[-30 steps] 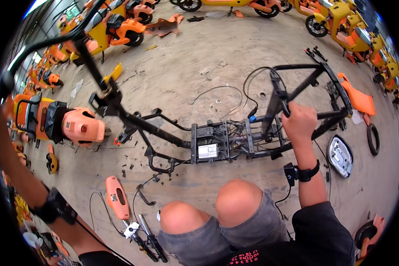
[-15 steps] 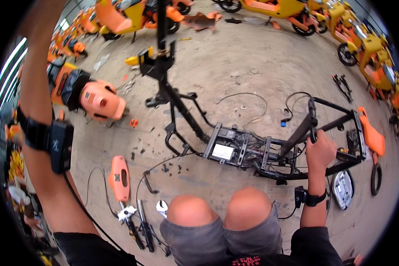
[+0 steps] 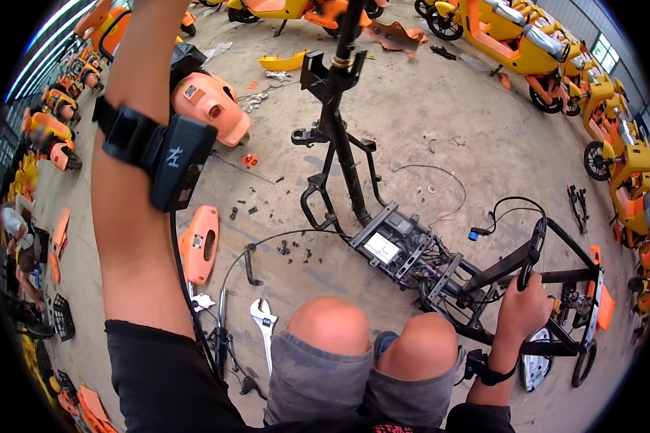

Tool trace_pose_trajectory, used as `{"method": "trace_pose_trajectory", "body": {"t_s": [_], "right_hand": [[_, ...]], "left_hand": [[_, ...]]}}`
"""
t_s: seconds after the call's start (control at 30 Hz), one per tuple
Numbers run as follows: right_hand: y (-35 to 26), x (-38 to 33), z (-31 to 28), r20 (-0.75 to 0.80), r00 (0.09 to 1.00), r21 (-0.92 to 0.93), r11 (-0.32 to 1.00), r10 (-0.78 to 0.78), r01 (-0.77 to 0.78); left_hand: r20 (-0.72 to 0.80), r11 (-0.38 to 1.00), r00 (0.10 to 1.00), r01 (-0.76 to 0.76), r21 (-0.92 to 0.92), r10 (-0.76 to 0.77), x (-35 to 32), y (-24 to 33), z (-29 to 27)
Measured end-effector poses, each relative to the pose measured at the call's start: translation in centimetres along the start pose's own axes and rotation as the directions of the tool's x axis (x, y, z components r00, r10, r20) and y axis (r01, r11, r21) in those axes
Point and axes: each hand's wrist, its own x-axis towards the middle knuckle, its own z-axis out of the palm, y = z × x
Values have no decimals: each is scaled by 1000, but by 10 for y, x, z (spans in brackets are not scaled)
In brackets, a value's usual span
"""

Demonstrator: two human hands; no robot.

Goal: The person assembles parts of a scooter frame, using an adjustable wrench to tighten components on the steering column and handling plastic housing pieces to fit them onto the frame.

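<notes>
A bare black scooter frame point(image 3: 350, 173) stands before my knees, its steering column rising at the far end. My right hand point(image 3: 525, 303) is closed round a black looped piece point(image 3: 533, 252) at the frame's raised rear. Whether that piece belongs to the frame, I cannot tell. Near it, a black cable ends in a blue connector point(image 3: 474, 235). Wires and a box with a white label point(image 3: 380, 247) fill the frame's middle. My left forearm point(image 3: 141, 238) reaches up past the top edge, so the left hand is out of sight.
An adjustable wrench point(image 3: 264, 321) lies beside my left knee, near an orange panel point(image 3: 199, 245) and fork tubes point(image 3: 221, 317). Small dark parts point(image 3: 284, 247) are scattered on the floor. An orange scooter body point(image 3: 213, 108) stands far left; yellow scooters point(image 3: 516, 43) line the back and right.
The whole view has shifted and tilted, so the frame appears farther right and its rear lower. More of the wrench shows. My right hand keeps its grip; the left stays out of view.
</notes>
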Motion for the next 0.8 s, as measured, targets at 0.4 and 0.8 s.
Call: {"method": "trace_pose_trajectory", "body": {"t_s": [0.4, 0.8], "right_hand": [[-46, -8, -48, -389, 857, -29, 934, -338, 355], [-39, 49, 12, -379, 891, 236, 904, -252, 356]], "left_hand": [[426, 899, 879, 8, 437, -215, -93, -177, -49], [359, 811, 889, 25, 585, -286, -122, -275, -150]]}}
